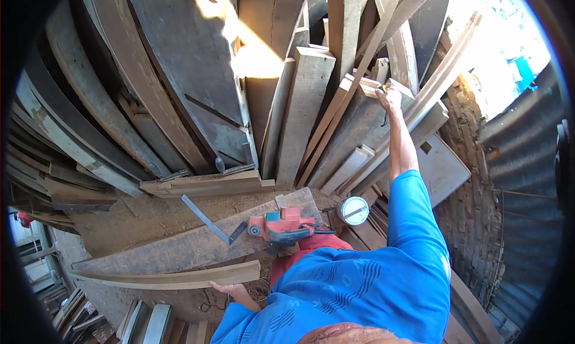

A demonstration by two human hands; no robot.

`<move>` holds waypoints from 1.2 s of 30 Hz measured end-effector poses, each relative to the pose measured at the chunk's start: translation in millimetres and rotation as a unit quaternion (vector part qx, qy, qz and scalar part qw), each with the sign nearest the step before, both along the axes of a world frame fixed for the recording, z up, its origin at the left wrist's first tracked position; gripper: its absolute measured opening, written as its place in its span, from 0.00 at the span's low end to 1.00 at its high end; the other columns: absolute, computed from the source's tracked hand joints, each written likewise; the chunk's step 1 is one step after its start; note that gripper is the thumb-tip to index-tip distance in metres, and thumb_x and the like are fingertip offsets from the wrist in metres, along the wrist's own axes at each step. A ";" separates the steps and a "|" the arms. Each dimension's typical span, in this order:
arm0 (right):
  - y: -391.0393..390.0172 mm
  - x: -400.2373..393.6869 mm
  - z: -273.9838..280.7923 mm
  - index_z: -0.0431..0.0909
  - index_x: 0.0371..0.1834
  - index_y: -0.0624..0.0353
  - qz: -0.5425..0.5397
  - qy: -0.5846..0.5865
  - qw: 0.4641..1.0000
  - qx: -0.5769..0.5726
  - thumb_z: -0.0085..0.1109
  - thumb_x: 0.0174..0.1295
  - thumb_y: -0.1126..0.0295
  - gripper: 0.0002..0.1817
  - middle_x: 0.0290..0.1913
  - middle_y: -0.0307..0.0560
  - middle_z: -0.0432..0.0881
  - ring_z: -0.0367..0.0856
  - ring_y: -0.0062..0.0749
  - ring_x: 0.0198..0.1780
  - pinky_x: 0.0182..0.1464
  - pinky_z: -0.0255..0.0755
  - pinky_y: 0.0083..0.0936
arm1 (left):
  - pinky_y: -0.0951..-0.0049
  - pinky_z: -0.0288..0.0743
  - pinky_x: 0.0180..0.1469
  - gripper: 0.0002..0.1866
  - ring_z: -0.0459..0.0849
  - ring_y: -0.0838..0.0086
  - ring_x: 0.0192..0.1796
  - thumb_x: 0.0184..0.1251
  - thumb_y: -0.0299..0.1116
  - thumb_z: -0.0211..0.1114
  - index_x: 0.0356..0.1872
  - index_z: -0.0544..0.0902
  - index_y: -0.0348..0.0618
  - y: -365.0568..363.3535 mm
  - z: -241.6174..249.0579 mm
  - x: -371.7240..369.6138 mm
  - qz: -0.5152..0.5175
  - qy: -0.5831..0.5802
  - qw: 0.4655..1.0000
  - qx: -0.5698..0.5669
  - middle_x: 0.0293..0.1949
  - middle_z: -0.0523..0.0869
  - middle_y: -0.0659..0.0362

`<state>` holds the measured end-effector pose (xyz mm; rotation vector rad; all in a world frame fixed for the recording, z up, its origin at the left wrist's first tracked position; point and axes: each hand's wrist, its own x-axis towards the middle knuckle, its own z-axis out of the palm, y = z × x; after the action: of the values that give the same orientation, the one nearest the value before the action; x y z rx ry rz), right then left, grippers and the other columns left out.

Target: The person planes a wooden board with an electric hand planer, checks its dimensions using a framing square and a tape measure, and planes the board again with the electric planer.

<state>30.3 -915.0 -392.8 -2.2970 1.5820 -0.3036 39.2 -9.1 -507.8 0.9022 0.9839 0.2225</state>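
At lower left, my left hand (226,288) holds the lower edge of a long, slightly curved-looking wooden plank (179,280) near its right end. My right arm reaches up to the right. There my right hand (390,98) is closed around a small black-and-yellow object (381,89) with a dark strap hanging below it, beside the upper ends of leaning boards. Its kind is too small to make out. Between my hands, a red electric planer (284,225) rests on a wide board (179,239). A metal square (206,219) with a dark handle lies beside the planer.
Many boards and beams (308,110) lean upright ahead and to the left. A white round can (353,211) stands right of the planer. Sawdust covers the ground (114,227). Corrugated metal sheet (521,158) walls the right side. More timber offcuts (153,323) lie at lower left.
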 end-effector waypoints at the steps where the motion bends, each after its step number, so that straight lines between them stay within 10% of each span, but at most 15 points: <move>1: -2.1 1.0 -8.2 0.73 0.65 0.62 0.017 -0.014 1.000 0.020 0.73 0.54 0.50 0.39 0.57 0.65 0.84 0.83 0.54 0.60 0.64 0.75 0.38 | 0.48 0.66 0.71 0.41 0.72 0.54 0.70 0.66 0.63 0.63 0.74 0.69 0.50 1.7 3.3 1.1 -0.011 0.009 1.000 -0.014 0.71 0.72 0.56; 3: 7.0 5.6 -5.6 0.73 0.65 0.64 0.040 -0.017 0.998 0.034 0.72 0.56 0.49 0.40 0.60 0.65 0.82 0.82 0.52 0.63 0.65 0.75 0.39 | 0.47 0.68 0.70 0.40 0.72 0.54 0.69 0.67 0.60 0.65 0.75 0.68 0.50 9.3 6.8 -0.5 -0.037 0.024 0.998 -0.050 0.72 0.72 0.56; 5: 19.4 10.8 4.5 0.69 0.70 0.63 0.044 0.019 0.998 0.043 0.71 0.57 0.47 0.43 0.64 0.64 0.80 0.80 0.51 0.65 0.68 0.73 0.37 | 0.45 0.69 0.69 0.39 0.73 0.54 0.69 0.67 0.58 0.66 0.75 0.68 0.51 -3.1 25.1 -26.0 -0.293 -0.074 0.902 0.309 0.71 0.72 0.56; 7: 26.6 9.0 7.9 0.64 0.75 0.61 0.021 0.006 0.998 0.055 0.70 0.57 0.45 0.47 0.69 0.62 0.75 0.76 0.49 0.69 0.71 0.69 0.39 | 0.44 0.70 0.68 0.38 0.74 0.54 0.67 0.67 0.56 0.67 0.74 0.69 0.52 -13.0 31.1 -20.9 -0.334 -0.072 0.870 0.354 0.70 0.73 0.55; 11: 79.6 -3.2 11.9 0.65 0.74 0.61 -0.072 -0.057 0.996 0.004 0.61 0.63 0.55 0.38 0.70 0.66 0.71 0.70 0.62 0.70 0.73 0.63 0.45 | 0.40 0.72 0.64 0.35 0.77 0.54 0.63 0.62 0.53 0.69 0.69 0.73 0.53 15.4 6.3 -6.5 -0.212 0.046 0.974 0.072 0.63 0.79 0.55; 13: 129.4 -12.9 -4.0 0.71 0.68 0.64 0.009 -0.082 0.992 -0.098 0.63 0.61 0.58 0.33 0.64 0.64 0.78 0.75 0.59 0.65 0.67 0.69 0.47 | 0.39 0.72 0.63 0.35 0.78 0.54 0.62 0.59 0.52 0.70 0.67 0.74 0.53 24.8 -3.1 6.6 -0.167 0.105 0.980 -0.026 0.60 0.80 0.55; 18: 308.9 -51.5 -16.8 0.87 0.42 0.58 0.203 -0.115 0.970 0.060 0.63 0.59 0.56 0.18 0.47 0.61 0.86 0.85 0.56 0.52 0.56 0.79 0.47 | 0.39 0.72 0.62 0.34 0.79 0.54 0.60 0.57 0.54 0.70 0.64 0.76 0.52 23.7 -12.8 15.5 -0.197 0.118 0.970 -0.076 0.59 0.81 0.55; 25: 502.9 -88.3 7.7 0.77 0.63 0.61 0.454 0.121 0.835 0.288 0.67 0.57 0.41 0.39 0.58 0.64 0.83 0.79 0.55 0.63 0.67 0.71 0.46 | 0.42 0.70 0.63 0.32 0.78 0.55 0.61 0.59 0.54 0.70 0.63 0.76 0.53 28.9 -14.8 15.5 -0.253 0.083 0.960 -0.087 0.59 0.81 0.56; 36: 530.0 -76.8 -15.3 0.81 0.59 0.54 0.325 0.154 0.909 0.212 0.65 0.54 0.56 0.29 0.60 0.59 0.82 0.79 0.55 0.64 0.70 0.67 0.47 | 0.37 0.43 0.75 0.50 0.64 0.57 0.75 0.54 0.66 0.71 0.76 0.66 0.54 29.4 -4.4 14.5 -0.322 0.097 0.938 -0.086 0.77 0.64 0.55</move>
<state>-46.5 -385.0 -408.1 -2.4088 0.7839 0.5377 53.8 20.3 -512.2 1.0493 0.8220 -0.5104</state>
